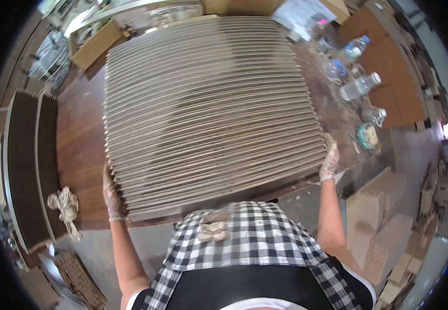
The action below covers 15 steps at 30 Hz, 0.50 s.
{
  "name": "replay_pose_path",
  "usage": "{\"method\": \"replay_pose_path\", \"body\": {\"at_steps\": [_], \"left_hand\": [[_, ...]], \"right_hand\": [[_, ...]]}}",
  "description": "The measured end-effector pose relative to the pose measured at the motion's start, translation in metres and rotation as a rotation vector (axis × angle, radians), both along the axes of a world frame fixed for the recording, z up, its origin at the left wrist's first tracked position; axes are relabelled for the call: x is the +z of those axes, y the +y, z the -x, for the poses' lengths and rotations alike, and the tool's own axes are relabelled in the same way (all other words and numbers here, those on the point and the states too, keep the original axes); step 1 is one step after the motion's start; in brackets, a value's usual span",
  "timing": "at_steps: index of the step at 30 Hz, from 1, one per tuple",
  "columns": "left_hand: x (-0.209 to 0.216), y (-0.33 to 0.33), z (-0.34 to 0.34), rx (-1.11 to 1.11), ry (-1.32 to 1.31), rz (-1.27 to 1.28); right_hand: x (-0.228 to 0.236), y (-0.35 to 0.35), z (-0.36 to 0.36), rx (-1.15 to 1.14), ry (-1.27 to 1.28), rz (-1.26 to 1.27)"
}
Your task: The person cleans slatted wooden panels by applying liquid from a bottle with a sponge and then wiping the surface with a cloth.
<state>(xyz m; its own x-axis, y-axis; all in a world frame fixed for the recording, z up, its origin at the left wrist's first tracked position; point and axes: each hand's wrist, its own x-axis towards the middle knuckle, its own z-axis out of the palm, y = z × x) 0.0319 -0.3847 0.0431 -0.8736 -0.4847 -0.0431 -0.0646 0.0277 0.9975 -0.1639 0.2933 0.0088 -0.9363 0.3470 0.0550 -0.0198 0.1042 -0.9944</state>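
A wide block of ridged grey-brown board (213, 119), its many narrow strips running left to right, lies on the table in front of me. My left hand (113, 200), in a thin patterned glove, is at its near left corner with the fingers along the side edge. At the near right corner, my right hand (329, 159), gloved the same way, has its fingers against the opposite edge. Together the two hands hold the block from both sides. The board hides part of the fingers. Shadow covers the middle of the block.
Left on the brown table (79, 139) are dark board pieces with jagged ends (22, 170) and a knotted pale cloth bundle (65, 205). Several plastic bottles (360, 87) and a round green-edged tub (367, 136) stand right. An open cardboard box (96, 45) sits far left; cartons (379, 206) stand lower right.
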Motion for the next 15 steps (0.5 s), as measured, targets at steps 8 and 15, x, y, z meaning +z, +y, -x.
{"method": "replay_pose_path", "body": {"at_steps": [8,15], "left_hand": [[-0.007,-0.034,-0.021,0.155,0.039,-0.396],[0.001,-0.033,-0.010,0.033,-0.034,-0.179]], "right_hand": [[0.038,0.004,0.021,0.271,-0.228,0.094],[0.046,0.005,0.039,0.335,-0.394,-0.113]]}}
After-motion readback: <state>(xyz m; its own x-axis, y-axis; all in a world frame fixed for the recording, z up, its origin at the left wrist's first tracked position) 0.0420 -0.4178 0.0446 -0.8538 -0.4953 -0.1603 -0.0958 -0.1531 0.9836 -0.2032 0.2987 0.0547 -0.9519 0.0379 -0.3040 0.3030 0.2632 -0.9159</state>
